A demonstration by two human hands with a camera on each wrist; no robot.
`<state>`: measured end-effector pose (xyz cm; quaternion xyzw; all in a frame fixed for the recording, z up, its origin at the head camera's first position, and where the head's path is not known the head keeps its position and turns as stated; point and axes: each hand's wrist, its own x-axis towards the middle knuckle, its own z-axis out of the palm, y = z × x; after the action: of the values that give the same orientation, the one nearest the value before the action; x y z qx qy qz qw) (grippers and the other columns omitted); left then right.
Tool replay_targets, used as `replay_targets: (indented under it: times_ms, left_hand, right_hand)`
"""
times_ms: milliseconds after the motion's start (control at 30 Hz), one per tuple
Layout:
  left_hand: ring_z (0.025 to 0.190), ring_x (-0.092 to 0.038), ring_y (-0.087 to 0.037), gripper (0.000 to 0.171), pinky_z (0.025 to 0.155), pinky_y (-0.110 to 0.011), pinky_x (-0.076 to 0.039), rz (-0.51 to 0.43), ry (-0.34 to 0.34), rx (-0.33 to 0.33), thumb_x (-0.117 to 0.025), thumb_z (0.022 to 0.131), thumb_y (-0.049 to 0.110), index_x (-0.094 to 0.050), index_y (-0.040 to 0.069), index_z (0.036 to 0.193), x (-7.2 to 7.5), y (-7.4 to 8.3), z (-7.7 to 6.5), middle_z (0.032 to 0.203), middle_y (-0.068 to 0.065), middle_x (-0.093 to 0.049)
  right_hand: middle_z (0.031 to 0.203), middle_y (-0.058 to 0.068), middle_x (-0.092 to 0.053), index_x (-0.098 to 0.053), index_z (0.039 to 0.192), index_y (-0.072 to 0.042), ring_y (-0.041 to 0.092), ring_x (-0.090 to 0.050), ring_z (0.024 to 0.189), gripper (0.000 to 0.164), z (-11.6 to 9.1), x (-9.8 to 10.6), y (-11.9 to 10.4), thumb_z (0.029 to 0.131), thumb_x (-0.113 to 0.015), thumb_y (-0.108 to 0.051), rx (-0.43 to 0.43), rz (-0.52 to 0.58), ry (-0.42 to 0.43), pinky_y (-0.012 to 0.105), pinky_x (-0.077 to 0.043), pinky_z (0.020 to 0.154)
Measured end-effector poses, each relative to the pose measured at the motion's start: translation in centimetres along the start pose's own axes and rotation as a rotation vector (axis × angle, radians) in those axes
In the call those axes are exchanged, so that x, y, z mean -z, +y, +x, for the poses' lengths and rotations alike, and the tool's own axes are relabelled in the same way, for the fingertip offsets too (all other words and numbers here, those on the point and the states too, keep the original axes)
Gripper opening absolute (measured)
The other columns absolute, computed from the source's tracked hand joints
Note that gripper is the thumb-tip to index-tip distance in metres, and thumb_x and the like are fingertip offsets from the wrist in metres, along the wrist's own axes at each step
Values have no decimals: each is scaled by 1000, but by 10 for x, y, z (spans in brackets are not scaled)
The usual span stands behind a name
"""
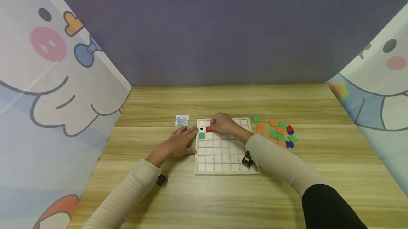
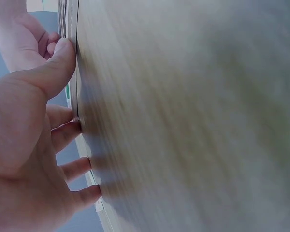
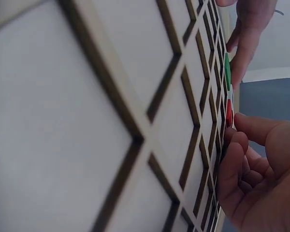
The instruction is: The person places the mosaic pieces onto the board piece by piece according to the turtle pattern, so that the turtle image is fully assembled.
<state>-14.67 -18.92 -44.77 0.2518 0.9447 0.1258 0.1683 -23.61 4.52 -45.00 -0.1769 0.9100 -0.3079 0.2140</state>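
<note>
A wooden grid board (image 1: 218,159) lies on the table. In its left column sit a white tile with a black dot (image 1: 202,129) and, below it, a green tile (image 1: 202,136). My right hand (image 1: 224,123) reaches over the board's upper part and pinches a red tile (image 1: 208,130) at the cell beside the dotted tile. The right wrist view shows thumb and finger at the edge of this red piece (image 3: 229,113). My left hand (image 1: 181,143) lies on the table with fingers spread, its fingertips and thumb touching the board's left edge.
A small card with a coloured picture (image 1: 182,120) lies behind my left hand. Right of the board are scattered loose orange tiles (image 1: 260,129), green tiles (image 1: 273,135), blue pieces (image 1: 289,144) and a red-and-blue piece (image 1: 290,129). Printed panels and a grey wall surround the table.
</note>
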Motion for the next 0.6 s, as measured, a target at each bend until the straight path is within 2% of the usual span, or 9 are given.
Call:
replay_targets:
  times_ms: [200, 600]
  left_hand:
    - [153, -23, -48, 89, 117, -70, -25, 8, -1, 8, -67, 95, 50, -24, 12, 163, -3, -1, 1, 171, -10, -22]
    - [153, -22, -47, 89, 118, -70, -25, 1, 10, 2, -68, 94, 49, -24, 12, 163, -5, -2, 3, 170, -9, -24]
  right_hand:
    - [60, -1, -62, -73, 89, -16, 12, -57, 50, 14, -5, 8, 4, 96, -70, -28, 20, 47, -20, 25, -51, 53]
    - [85, 4, -70, -72, 106, -11, 16, -61, 68, 18, -21, 39, 35, 99, -65, -26, 7, 135, 1, 28, -50, 58]
